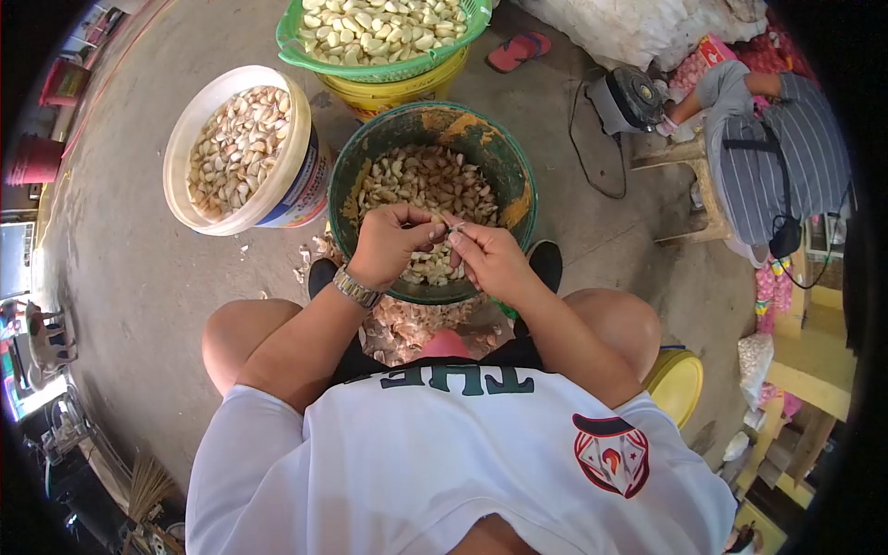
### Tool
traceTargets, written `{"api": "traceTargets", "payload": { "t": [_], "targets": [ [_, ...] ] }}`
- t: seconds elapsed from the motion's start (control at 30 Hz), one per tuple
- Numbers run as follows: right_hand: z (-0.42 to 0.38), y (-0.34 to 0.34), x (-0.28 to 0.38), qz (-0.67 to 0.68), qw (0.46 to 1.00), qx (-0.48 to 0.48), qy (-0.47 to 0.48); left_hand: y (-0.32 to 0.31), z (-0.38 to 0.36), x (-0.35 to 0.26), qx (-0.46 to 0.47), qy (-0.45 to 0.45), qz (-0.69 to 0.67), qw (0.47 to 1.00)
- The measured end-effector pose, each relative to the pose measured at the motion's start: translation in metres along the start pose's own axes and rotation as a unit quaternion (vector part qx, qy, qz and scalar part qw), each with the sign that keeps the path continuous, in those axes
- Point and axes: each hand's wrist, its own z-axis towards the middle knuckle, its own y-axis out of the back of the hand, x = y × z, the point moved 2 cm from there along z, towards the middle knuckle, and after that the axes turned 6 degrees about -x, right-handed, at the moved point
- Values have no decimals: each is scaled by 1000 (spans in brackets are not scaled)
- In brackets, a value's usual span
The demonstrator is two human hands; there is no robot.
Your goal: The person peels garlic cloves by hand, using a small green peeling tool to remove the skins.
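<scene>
Thumb and forefinger of the left hand (393, 245) are pinched together on a small piece (454, 228), apparently garlic; the right hand's (492, 260) fingertips meet there, clamped on it too. Detail is too small to confirm. In my judgement, a light grip near the tips, held above the green tub (514, 155), suits this step. The piece lies between both sets of fingertips; loose cloves (430, 182) lie below, inside the tub. A white bucket (298, 197) stands left of the tub.
</scene>
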Motion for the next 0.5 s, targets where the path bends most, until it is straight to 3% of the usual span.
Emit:
{"api": "traceTargets", "payload": {
  "t": [0.17, 0.27, 0.37, 0.47, 0.5],
  "targets": [
    [2, -5, -12, -26, 993, -66, 96, -5, -6, 3, -19, -2, -20, 1000],
    [5, -8, -14, -17, 991, -98, 92, -7, -6, 4, -35, -21, -31, 999],
    [3, -3, -11, 102, 993, -41, -47, -7, -5, 5, -31, -45, -20, 998],
    [-2, -3, 4, 278, 953, -33, -111, -5, -1, 1, -10, -44, -25, 999],
    [-2, -3, 3, 293, 948, -25, -119, -4, 0, 2, -1, -13, -81, 997]
  ]
}}
